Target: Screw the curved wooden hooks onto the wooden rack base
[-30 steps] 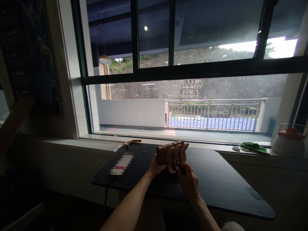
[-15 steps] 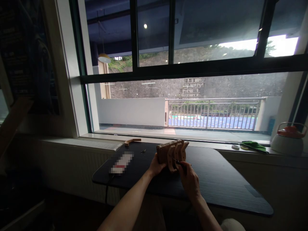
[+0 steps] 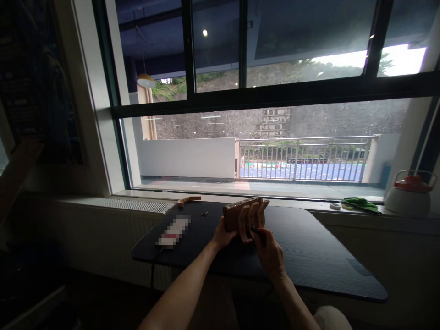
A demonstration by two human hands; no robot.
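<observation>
A wooden rack with several hooks (image 3: 244, 215) stands on edge on the dark table (image 3: 309, 247). My left hand (image 3: 223, 234) grips its lower left end. My right hand (image 3: 267, 247) is closed round a thin dark tool (image 3: 252, 228), probably a screwdriver, whose tip touches one of the hooks. A loose wooden hook piece (image 3: 188, 200) lies at the table's far left edge. A few small screws (image 3: 205, 213) lie near it.
A blurred flat packet (image 3: 173, 231) lies on the table's left part. On the window sill to the right stand a white and orange kettle (image 3: 409, 192), a green cloth (image 3: 360, 203) and a tape roll (image 3: 335, 206). A radiator grille (image 3: 137, 205) runs along the left.
My right hand with the tool has risen a little toward the hooks. The view has shifted slightly; the rack and my left hand stay in place.
</observation>
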